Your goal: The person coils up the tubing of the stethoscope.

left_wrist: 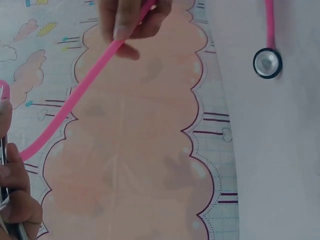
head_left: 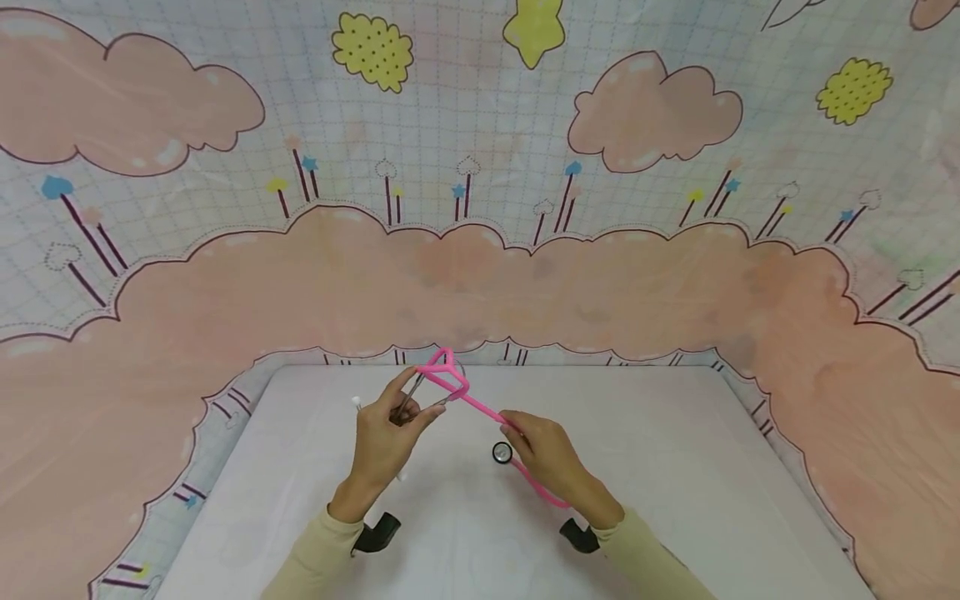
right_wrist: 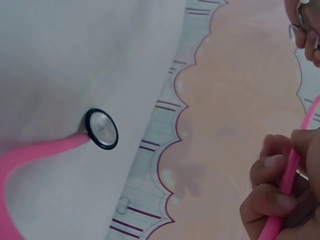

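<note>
A pink stethoscope (head_left: pixel 483 407) is held up above the white table between both hands. My left hand (head_left: pixel 390 442) grips its metal ear tubes (head_left: pixel 409 398), close to the pink Y-shaped part of the tubing (head_left: pixel 448 367). A white ear tip (head_left: pixel 356 402) sticks out behind that hand. Around the single pink tube (left_wrist: pixel 92 75) curl the fingers of my right hand (head_left: pixel 551 457), also seen in the right wrist view (right_wrist: pixel 282 187). The round chest piece (right_wrist: pixel 102 129), silver with a black rim, hangs or lies low near the table; contact is unclear.
The white table (head_left: pixel 675 433) spreads beneath both hands. Behind and around it hangs a cloth (head_left: pixel 525 292) printed with clouds and stars. A black curved piece (head_left: pixel 377 533) sits by the left wrist, and a similar black piece (head_left: pixel 579 535) by the right.
</note>
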Demonstrator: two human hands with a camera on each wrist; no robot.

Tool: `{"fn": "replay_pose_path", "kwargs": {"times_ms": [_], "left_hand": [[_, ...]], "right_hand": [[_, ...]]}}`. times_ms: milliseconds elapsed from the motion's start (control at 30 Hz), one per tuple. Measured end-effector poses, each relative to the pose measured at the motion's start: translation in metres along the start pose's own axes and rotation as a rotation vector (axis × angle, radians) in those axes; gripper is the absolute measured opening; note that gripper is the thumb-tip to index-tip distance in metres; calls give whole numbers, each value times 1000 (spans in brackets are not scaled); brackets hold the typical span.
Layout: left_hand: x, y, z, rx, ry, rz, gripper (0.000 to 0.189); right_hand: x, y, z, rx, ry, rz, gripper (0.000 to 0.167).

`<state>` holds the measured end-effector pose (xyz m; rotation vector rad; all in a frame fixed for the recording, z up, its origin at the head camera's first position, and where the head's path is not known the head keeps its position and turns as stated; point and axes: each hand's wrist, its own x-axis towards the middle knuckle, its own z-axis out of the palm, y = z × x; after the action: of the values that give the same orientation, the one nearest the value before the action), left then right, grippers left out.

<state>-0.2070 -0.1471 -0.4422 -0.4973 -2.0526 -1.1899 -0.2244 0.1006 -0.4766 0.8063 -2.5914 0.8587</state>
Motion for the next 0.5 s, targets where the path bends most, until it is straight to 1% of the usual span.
{"fn": "replay_pose_path", "kwargs": {"times_ms": [100, 200, 333, 500], "left_hand": [[2, 1, -3, 5, 20, -16, 66], [2, 0, -4, 19, 21, -21, 65], [2, -4, -4, 40, 33, -23, 64], [1, -8, -4, 70, 16, -29, 65]], "right_hand": [[-3, 1, -1, 58, -18, 6, 23], [-6, 1, -3, 60, -32, -35, 22], [-11, -5, -6, 58, -44, -98, 21], [-19, -13, -10, 54, -39, -141, 19]]}}
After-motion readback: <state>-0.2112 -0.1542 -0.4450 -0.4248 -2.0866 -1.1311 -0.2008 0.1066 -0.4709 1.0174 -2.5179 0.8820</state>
